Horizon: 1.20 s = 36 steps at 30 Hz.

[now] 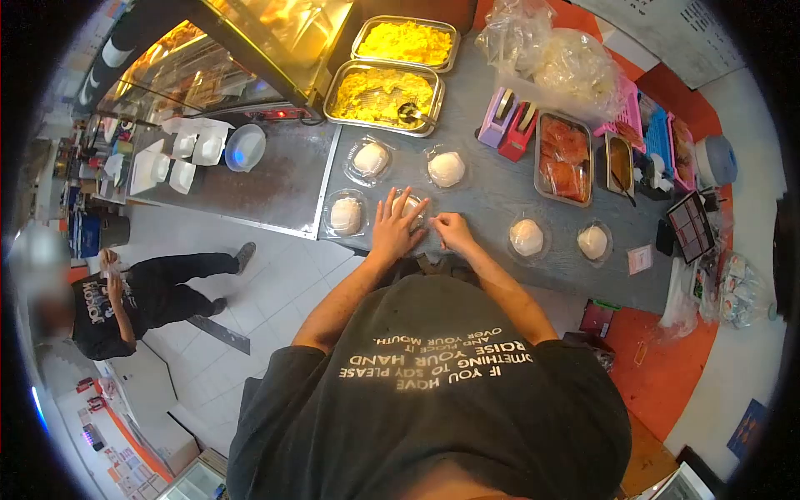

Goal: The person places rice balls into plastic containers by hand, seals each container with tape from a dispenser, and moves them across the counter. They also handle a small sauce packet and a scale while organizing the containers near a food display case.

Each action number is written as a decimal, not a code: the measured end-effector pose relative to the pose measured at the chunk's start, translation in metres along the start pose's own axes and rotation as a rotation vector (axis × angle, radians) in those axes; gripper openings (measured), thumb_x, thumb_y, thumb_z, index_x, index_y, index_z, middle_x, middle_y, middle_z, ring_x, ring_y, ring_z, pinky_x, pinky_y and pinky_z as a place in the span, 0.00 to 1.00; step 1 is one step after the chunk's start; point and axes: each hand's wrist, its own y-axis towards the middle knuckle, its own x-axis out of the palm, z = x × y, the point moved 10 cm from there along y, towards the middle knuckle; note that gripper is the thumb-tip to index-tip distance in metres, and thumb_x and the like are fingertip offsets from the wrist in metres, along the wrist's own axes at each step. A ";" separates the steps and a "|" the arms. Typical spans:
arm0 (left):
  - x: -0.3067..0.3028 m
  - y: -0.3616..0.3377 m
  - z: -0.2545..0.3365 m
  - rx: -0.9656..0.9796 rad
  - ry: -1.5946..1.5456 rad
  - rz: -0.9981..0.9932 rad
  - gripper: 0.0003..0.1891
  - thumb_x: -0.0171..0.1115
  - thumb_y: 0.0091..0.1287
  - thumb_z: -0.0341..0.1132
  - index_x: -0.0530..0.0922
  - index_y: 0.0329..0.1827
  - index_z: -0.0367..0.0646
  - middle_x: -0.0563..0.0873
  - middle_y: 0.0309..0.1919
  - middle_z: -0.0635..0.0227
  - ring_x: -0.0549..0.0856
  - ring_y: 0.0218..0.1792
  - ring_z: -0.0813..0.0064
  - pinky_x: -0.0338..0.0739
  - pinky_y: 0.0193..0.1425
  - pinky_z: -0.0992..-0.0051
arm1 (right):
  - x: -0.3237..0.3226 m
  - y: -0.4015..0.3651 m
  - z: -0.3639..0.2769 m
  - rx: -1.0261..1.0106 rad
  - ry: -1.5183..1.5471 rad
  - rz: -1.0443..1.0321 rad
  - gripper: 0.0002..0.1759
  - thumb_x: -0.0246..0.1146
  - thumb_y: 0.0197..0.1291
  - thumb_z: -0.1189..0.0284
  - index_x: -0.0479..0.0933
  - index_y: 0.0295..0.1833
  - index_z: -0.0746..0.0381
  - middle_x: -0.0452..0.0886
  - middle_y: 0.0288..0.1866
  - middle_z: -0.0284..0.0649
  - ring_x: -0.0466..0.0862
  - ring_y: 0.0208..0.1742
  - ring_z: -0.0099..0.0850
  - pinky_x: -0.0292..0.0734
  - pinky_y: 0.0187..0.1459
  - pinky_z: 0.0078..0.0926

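My left hand (398,227) lies with its fingers spread over a white mound in clear plastic (411,205), covering much of it. Just right of it, my right hand (452,232) is closed, its fingertips pinched near the edge of that plastic; what they hold, if anything, is too small to make out. To the left sits another plastic-packed white mound (345,215), with a second white mound (370,159) behind it. A third white mound (447,169) is beyond my hands. Further right are a white mound (527,237) and a smaller white mound (592,242).
Two metal trays of yellow food, a rear tray (406,20) and a front tray (332,115) with a spoon, stand at the back. Tape dispensers (518,132) and an orange-red food tray (563,197) are right. Another person (104,304) stands at left, holding something.
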 end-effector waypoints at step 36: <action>0.021 0.020 -0.070 -0.376 -0.356 -0.064 0.28 0.64 0.56 0.55 0.76 0.57 0.53 0.71 0.57 0.50 0.69 0.59 0.50 0.63 0.64 0.59 | -0.242 0.032 -0.035 -0.374 -0.402 1.177 0.24 0.61 0.59 0.61 0.70 0.58 0.60 0.79 0.37 0.43 0.81 0.33 0.35 0.74 0.21 0.30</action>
